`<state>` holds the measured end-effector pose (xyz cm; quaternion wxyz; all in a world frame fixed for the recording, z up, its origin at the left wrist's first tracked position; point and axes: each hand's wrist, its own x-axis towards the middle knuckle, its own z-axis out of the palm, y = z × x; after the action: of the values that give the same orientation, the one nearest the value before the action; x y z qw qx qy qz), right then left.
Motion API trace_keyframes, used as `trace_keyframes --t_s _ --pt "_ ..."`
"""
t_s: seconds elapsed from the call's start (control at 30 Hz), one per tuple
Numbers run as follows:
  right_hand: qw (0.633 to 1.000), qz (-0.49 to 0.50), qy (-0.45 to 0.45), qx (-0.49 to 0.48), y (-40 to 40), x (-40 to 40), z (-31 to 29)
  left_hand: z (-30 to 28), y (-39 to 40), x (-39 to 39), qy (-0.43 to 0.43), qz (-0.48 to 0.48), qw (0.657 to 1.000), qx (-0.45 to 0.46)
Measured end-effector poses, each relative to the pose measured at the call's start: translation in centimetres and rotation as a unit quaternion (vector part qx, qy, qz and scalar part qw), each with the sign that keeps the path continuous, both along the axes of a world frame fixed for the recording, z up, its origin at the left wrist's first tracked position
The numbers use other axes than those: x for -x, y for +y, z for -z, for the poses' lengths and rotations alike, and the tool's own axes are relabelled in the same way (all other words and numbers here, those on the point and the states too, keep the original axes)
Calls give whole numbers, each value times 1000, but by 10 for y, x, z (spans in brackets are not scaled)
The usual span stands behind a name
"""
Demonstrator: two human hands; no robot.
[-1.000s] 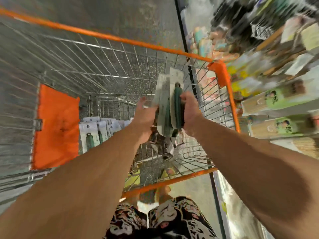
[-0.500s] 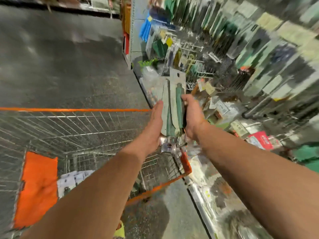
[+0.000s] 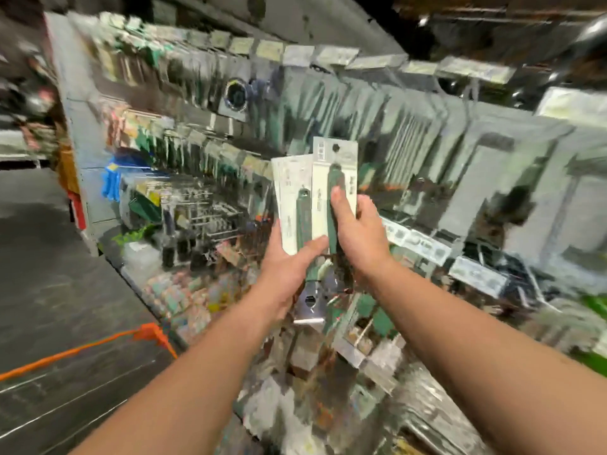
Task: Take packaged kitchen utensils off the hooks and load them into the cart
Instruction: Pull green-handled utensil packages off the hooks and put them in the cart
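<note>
While both hands grip them | packaged utensils upright | hang-holes up, blades down

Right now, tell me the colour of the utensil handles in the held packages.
Dark green handles, clearest in the head view.

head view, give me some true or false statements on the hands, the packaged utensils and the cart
1. Both hands grip the packaged utensils. True.
2. The utensils have red handles. False: the handles are dark green.
3. The left hand hangs empty at the person's side. False: it holds the lower part of the packs.
4. The right hand has its thumb along a green handle. True.
5. The packs lie inside the cart. False: they are held up before the shelves; only the cart's orange rim shows.
</note>
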<state>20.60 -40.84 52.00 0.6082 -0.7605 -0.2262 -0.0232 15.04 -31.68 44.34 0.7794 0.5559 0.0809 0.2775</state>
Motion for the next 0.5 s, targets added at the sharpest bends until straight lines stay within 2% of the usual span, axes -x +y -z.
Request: trace_keyframes --t_s 0.07,0.17,0.3,0.5 --pt "999 30 -11 17 -30 -7 -11 -12 -24 -14 -13 24 999 -22" --pt "998 22 51 -8 -70 -14 -28 -25 -56 -28 -13 60 997 -46" --pt "997 30 70 -31 -117 -17 -43 -45 -87 -41 -8 100 993 -66" --pt "991 75 81 -73 -139 -28 -53 -64 -105 -57 -24 133 988 -69"
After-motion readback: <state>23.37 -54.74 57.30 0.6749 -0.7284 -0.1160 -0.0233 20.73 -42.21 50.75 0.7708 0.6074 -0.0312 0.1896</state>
